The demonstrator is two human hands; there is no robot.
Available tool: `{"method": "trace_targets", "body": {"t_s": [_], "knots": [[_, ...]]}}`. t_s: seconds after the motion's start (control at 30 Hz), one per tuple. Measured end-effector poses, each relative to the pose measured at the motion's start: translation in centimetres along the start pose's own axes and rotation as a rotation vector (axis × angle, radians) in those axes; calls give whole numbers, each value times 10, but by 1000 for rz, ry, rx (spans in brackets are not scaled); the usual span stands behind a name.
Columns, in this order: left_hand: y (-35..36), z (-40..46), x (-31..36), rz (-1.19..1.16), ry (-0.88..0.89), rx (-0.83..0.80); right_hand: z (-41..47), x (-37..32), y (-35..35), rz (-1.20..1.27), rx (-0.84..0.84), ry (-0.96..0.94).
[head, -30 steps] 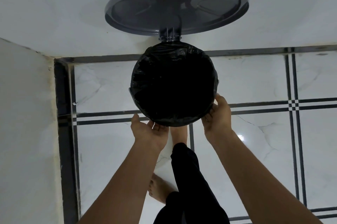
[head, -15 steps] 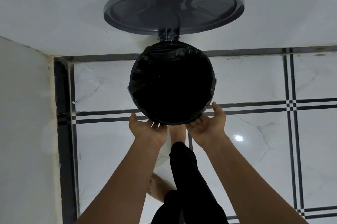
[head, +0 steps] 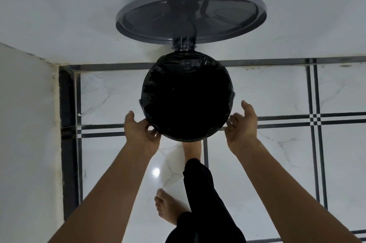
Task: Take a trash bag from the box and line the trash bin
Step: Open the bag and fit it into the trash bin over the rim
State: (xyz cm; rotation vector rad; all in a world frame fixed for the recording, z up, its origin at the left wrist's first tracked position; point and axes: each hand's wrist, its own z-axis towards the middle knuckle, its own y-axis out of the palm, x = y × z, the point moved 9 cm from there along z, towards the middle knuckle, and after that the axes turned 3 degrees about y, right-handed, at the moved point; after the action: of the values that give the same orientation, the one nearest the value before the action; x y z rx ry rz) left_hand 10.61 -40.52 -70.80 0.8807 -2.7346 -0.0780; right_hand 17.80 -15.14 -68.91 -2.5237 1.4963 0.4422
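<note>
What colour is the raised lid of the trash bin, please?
The lid is grey, seen best in the head view.

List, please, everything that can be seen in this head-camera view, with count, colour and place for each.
trash bin: one, grey rim barely showing, centre of view, on the floor by the wall
trash bag: one, black, lining the bin, folded over its rim
lid: one, grey, swung open on its hinge, upright against the wall
floor: white marbled tiles with black stripes
wall: white, behind the bin and at left
foot: bare, at the bin's base; whether it presses a pedal is hidden
other foot: bare, nearer the camera
trouser leg: black
left hand: fingers on the bag at the rim's lower left
right hand: fingers relaxed, beside the rim's lower right
</note>
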Motion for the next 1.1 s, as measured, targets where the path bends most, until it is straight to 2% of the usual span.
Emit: {"method": "trace_targets", "body": {"t_s": [0.1, 0.17, 0.27, 0.43, 0.6, 0.67, 0.73, 0.8, 0.87, 0.93, 1.0, 1.1], "knots": [[2, 0, 18, 81, 38, 18, -2, -21, 10, -173, -18, -135], [4, 2, 23, 111, 31, 15, 3, -27, 18, -297, -46, -131], [1, 3, 30, 126, 13, 5, 9, -37, 15, -334, -42, -80], [-6, -2, 43, 287, 67, 130, 5, -54, -3, -498, 145, -205], [14, -6, 39, 307, 75, 54, 12, -64, 4, -506, 178, -215], [16, -8, 46, 323, 108, 69, 7, -74, 4, -596, 226, -289], [20, -9, 62, 456, 260, 138, -7, -92, 19, -728, 238, -498], [39, -18, 83, 671, 489, 171, -19, -106, 55, -870, 95, -734], [77, -29, 97, 902, 726, 75, -15, -108, 93, -1194, -23, -896], [114, -28, 103, 1176, 896, -39, 1, -106, 117, -1454, -52, -951], [140, -17, 104, 1414, 955, -87, 16, -111, 127, -1535, -42, -923], [158, 7, 108, 1435, 806, -94, 34, -124, 137, -1553, -41, -833]]}}
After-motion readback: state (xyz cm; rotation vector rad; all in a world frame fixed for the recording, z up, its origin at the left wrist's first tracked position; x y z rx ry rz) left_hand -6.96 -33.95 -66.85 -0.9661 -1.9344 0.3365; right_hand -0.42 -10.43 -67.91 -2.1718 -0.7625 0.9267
